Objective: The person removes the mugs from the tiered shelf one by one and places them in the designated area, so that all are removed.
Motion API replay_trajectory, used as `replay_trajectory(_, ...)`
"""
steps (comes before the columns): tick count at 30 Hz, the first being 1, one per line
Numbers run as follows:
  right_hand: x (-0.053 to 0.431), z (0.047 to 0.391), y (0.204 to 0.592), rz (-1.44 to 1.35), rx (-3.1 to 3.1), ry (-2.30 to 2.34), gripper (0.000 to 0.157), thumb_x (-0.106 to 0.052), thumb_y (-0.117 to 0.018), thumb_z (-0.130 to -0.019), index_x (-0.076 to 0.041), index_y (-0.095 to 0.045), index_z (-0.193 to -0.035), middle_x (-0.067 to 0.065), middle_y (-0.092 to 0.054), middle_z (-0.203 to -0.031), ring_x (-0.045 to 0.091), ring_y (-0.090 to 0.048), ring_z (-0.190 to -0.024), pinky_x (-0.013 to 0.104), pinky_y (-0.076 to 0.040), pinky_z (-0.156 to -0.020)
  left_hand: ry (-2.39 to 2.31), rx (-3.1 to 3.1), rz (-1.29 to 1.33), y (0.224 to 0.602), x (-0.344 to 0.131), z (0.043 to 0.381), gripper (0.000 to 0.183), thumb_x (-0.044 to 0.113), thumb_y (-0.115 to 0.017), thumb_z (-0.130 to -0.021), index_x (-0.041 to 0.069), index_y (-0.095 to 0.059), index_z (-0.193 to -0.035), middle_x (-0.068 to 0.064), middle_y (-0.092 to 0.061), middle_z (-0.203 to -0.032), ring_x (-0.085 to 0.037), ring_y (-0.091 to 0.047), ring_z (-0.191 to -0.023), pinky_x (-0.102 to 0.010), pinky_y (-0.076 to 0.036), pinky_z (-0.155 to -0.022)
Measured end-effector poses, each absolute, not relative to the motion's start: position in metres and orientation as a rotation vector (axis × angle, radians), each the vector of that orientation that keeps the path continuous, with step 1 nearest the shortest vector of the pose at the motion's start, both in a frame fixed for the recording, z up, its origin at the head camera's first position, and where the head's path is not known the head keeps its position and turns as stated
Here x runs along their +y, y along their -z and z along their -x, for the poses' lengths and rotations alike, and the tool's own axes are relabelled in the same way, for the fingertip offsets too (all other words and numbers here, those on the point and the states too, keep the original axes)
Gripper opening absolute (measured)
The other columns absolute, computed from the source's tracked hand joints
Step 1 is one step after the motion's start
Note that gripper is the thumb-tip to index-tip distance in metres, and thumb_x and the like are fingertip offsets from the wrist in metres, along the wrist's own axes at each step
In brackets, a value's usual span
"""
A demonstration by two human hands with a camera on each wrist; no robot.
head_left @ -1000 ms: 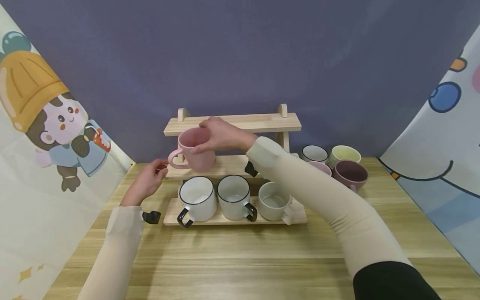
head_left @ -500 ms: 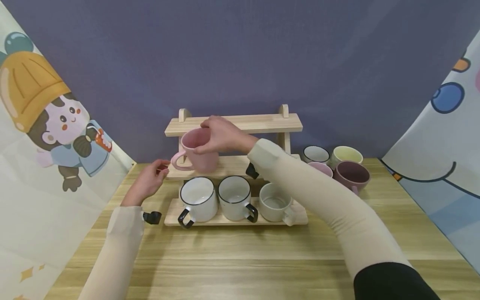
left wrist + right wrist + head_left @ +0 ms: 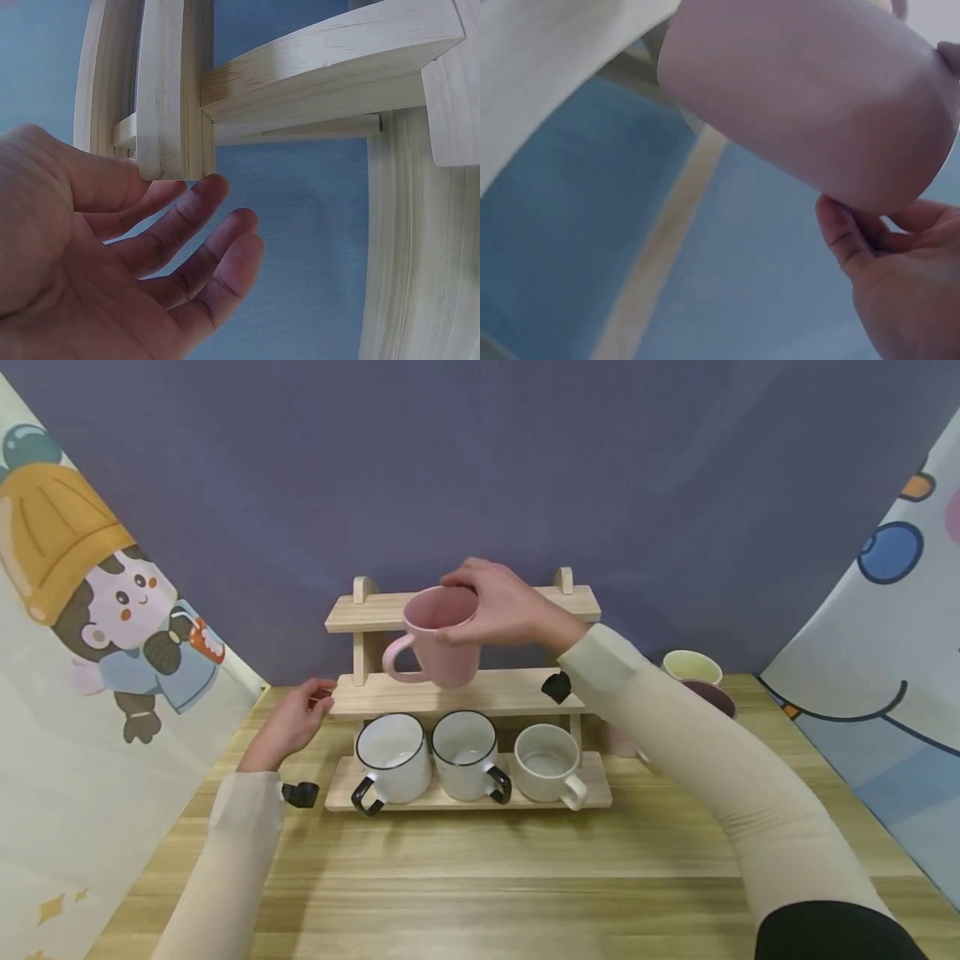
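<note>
My right hand [image 3: 510,606] grips a pink mug [image 3: 450,652] by its rim, thumb on the near side. Upright, the mug overlaps the middle and top boards in the head view, its handle pointing left. The right wrist view shows the plain side of the mug [image 3: 802,97] and fingertips at its rim. At the left end of the wooden shelf rack [image 3: 517,689], my left hand [image 3: 292,727] pinches the middle board's edge between thumb and fingers. On the bottom board stand two white mugs [image 3: 393,764] [image 3: 463,760] with black rims and a cream mug [image 3: 546,768].
Right of the rack, a pale yellow mug [image 3: 692,665] and a dark plum mug [image 3: 712,695] stand on the wooden table [image 3: 465,885]. The right sleeve partly hides a pink mug [image 3: 619,742] there. A blue-grey cloth [image 3: 480,468] hangs behind the rack.
The right hand has lifted the pink mug and carried it to the right along the middle board. The left hand has stayed at the board's end.
</note>
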State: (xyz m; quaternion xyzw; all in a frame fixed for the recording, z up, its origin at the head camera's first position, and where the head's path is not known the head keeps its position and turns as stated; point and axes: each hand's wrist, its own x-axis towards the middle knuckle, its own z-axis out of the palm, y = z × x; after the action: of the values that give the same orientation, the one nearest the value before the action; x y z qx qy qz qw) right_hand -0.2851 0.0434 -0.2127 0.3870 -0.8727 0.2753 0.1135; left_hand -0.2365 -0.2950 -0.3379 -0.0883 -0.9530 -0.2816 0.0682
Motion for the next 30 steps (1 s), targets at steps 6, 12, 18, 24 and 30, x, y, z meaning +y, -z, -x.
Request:
replay_trajectory(6,0.080,0.276,0.200,-1.146,-2.514,-0.796,0.069,-0.048,-0.074,-0.072,-0.007,-0.058,-0.126,-0.001,-0.053,-0.107,0.015,-0.050,-0.095,0.031,-0.045,-0.077,0.839,-2.873,0.276,0.337,-0.297,0.239,0.033,0.004,-0.042,-0.099,-0.011,-0.046,-0.128,-0.031,-0.053,-0.114,-0.041,-0.053,-0.101,-0.051,-0.045,-0.082)
replay_trajectory(12,0.118,0.267,0.196,-1.128,-2.517,-0.759,0.069,-0.046,-0.076,-0.071,-0.008,-0.059,-0.126,0.000,-0.054,-0.109,0.017,-0.050,-0.094,0.035,-0.043,-0.076,0.849,-2.867,0.302,0.338,-0.298,0.240,0.033,0.005,-0.042,-0.100,-0.011,-0.046,-0.129,-0.031,-0.053,-0.115,-0.042,-0.052,-0.103,-0.051,-0.044,-0.083)
replay_trajectory(18,0.159,0.257,0.202,-1.082,-2.521,-0.747,0.063,-0.039,-0.078,-0.072,-0.009,-0.060,-0.124,-0.001,-0.055,-0.109,0.016,-0.050,-0.096,0.036,-0.041,-0.078,0.860,-2.865,0.316,0.335,-0.297,0.239,0.034,0.005,-0.041,-0.100,-0.011,-0.045,-0.129,-0.032,-0.053,-0.114,-0.043,-0.052,-0.102,-0.052,-0.044,-0.082)
replay_trajectory(24,0.192,0.248,0.210,-1.041,-2.548,-0.730,0.060,-0.031,-0.079,-0.072,-0.009,-0.060,-0.125,-0.001,-0.055,-0.109,0.017,-0.049,-0.098,0.040,-0.039,-0.078,0.857,-2.859,0.311,0.331,-0.302,0.234,0.034,0.005,-0.041,-0.100,-0.011,-0.044,-0.129,-0.032,-0.052,-0.114,-0.043,-0.052,-0.101,-0.051,-0.044,-0.081)
replay_trajectory(30,0.219,0.239,0.223,-1.009,-2.593,-0.706,0.061,-0.023,-0.079,-0.072,-0.007,-0.058,-0.126,0.002,-0.055,-0.111,0.020,-0.049,-0.099,0.041,-0.039,-0.076,0.846,-2.873,0.305,0.330,-0.304,0.231,0.035,0.008,-0.041,-0.101,-0.011,-0.044,-0.130,-0.031,-0.053,-0.114,-0.041,-0.052,-0.100,-0.050,-0.044,-0.080)
